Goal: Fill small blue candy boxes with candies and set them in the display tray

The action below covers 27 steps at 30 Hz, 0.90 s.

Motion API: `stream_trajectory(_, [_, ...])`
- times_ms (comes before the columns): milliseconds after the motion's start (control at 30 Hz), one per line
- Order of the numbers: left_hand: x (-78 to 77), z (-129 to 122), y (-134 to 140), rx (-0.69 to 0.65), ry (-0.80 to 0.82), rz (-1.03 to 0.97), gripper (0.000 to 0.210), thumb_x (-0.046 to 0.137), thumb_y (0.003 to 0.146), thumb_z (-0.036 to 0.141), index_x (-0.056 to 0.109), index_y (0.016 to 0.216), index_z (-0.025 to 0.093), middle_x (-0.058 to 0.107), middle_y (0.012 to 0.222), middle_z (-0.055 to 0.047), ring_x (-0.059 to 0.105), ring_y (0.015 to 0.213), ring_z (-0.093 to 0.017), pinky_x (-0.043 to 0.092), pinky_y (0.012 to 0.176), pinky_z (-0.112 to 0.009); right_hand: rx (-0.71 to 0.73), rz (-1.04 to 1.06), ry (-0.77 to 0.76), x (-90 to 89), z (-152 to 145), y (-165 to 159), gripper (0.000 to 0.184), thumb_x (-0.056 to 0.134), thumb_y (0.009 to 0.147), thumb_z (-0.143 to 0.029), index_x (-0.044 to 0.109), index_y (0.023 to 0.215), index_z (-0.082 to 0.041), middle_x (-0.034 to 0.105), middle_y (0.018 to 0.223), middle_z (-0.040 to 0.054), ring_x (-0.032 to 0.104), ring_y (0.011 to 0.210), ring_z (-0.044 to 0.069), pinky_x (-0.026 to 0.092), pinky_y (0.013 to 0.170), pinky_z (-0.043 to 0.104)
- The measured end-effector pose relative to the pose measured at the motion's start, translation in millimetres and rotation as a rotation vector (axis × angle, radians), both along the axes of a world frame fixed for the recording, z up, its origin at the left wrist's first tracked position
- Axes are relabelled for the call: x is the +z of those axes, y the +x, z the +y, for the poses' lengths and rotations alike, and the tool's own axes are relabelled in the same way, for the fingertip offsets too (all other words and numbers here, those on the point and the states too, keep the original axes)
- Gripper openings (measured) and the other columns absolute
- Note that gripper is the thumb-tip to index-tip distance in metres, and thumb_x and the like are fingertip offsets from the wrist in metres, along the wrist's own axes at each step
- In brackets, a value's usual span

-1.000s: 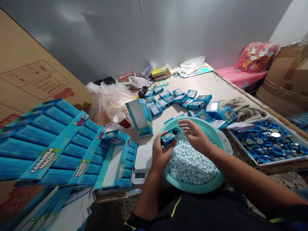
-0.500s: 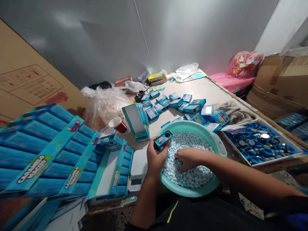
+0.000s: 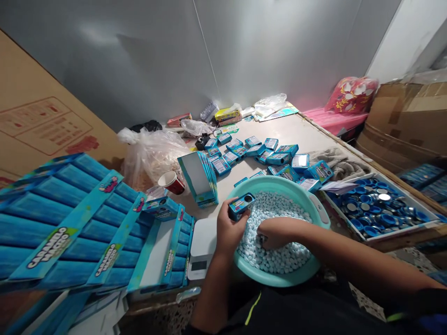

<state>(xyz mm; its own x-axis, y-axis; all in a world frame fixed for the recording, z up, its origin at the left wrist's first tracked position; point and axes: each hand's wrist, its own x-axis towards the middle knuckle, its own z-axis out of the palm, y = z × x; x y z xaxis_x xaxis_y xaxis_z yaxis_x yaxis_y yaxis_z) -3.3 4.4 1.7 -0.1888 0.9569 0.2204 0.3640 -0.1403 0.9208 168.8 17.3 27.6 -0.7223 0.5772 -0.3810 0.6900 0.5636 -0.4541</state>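
Note:
My left hand (image 3: pixel 230 230) is closed around a small blue candy box (image 3: pixel 241 204) with a round dark hole in its top. It holds the box over the left rim of a turquoise basin (image 3: pixel 275 278). Pale blue-white candies (image 3: pixel 282 260) fill the basin. My right hand (image 3: pixel 274 232) is down among these candies, its fingers curled and partly buried, so what they grip is hidden. Beside my left wrist lies a white kitchen scale (image 3: pixel 203 237). Several more blue candy boxes (image 3: pixel 256 149) are scattered on the table behind the basin.
Blue display cartons (image 3: pixel 84 223) are stacked at left, near a paper cup (image 3: pixel 171 182) and folded blue cartons (image 3: pixel 199 179). On the right, a white tray (image 3: pixel 401 232) holds round blue-and-silver lids (image 3: pixel 377 204). A grey cloth (image 3: pixel 344 163) lies behind it.
My left hand has shifted slightly right and down with the candy box. My right hand stays among the candies, its fingers curled a little more tightly. The view has moved slightly.

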Motion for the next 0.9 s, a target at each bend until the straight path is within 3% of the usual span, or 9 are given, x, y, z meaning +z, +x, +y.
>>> stream_trajectory(100, [1.1, 0.7, 0.6, 0.003, -0.01, 0.013, 0.044, 0.082, 0.074, 0.029, 0.067, 0.114, 0.02, 0.073, 0.107, -0.008, 0.072, 0.098, -0.024, 0.058, 0.09, -0.036, -0.048, 0.168, -0.014, -2.1, 1.8, 3.2, 0.014, 0.066, 0.08, -0.011, 0.078, 0.079, -0.016, 0.071, 0.069, 0.0054, 0.053, 0.055, 0.016, 0.033, 0.051, 0.029])
stream_trajectory(200, [0.9, 2.5, 0.4, -0.003, -0.001, 0.021, 0.043, 0.082, 0.073, 0.027, 0.067, 0.113, 0.02, 0.074, 0.104, -0.007, 0.072, 0.096, -0.024, 0.058, 0.089, -0.036, -0.041, 0.267, -0.064, -4.4, 5.8, 5.5, 0.016, 0.062, 0.081, -0.011, 0.077, 0.085, -0.017, 0.071, 0.072, 0.0018, 0.054, 0.059, 0.014, 0.037, 0.055, 0.027])
stream_trajectory(333, [-0.7, 3.6, -1.2, -0.018, -0.013, 0.057, 0.041, 0.08, 0.075, 0.026, 0.067, 0.114, 0.021, 0.074, 0.105, -0.008, 0.072, 0.097, -0.025, 0.058, 0.089, -0.037, -0.038, 0.481, -0.254, -4.0, 10.5, 9.2, 0.016, 0.06, 0.08, -0.014, 0.074, 0.088, -0.017, 0.067, 0.072, -0.0014, 0.056, 0.063, 0.012, 0.041, 0.06, 0.024])
stream_trajectory(467, [0.7, 1.0, -1.7, -0.077, -0.012, 0.181, 0.043, 0.077, 0.075, 0.02, 0.066, 0.117, 0.022, 0.073, 0.113, -0.008, 0.069, 0.108, -0.027, 0.055, 0.095, -0.04, -0.229, 0.801, -0.537, -0.3, 12.6, 12.3, 0.012, 0.064, 0.08, -0.028, 0.068, 0.084, -0.017, 0.061, 0.066, -0.0018, 0.052, 0.058, 0.012, 0.039, 0.054, 0.023])
stream_trajectory(567, [3.2, -1.4, -0.1, -0.164, -0.022, 0.278, 0.043, 0.076, 0.077, 0.019, 0.066, 0.118, 0.023, 0.073, 0.115, -0.007, 0.069, 0.11, -0.027, 0.054, 0.098, -0.041, -0.473, 1.127, -0.665, 1.9, 16.0, 11.8, 0.024, 0.072, 0.078, -0.039, 0.063, 0.079, -0.018, 0.053, 0.058, -0.004, 0.044, 0.05, 0.01, 0.031, 0.048, 0.023])
stream_trajectory(733, [3.4, -2.2, 1.4, -0.335, -0.045, 0.305, 0.041, 0.08, 0.077, 0.027, 0.064, 0.115, 0.024, 0.073, 0.11, -0.004, 0.071, 0.101, -0.025, 0.055, 0.088, -0.038, -0.819, 1.619, -0.599, 6.4, 25.5, 10.1, 0.031, 0.08, 0.073, -0.04, 0.057, 0.071, -0.019, 0.046, 0.058, -0.0057, 0.035, 0.049, 0.007, 0.022, 0.047, 0.024])
stream_trajectory(900, [3.3, -2.9, 1.6, -0.445, -0.011, 0.325, 0.042, 0.081, 0.078, 0.025, 0.064, 0.116, 0.024, 0.073, 0.112, -0.005, 0.07, 0.105, -0.025, 0.055, 0.09, -0.039, -0.909, 1.676, -0.539, 3.8, 27.2, 6.0, 0.032, 0.082, 0.072, -0.042, 0.06, 0.076, -0.02, 0.049, 0.062, -0.0055, 0.039, 0.053, 0.009, 0.026, 0.049, 0.023])
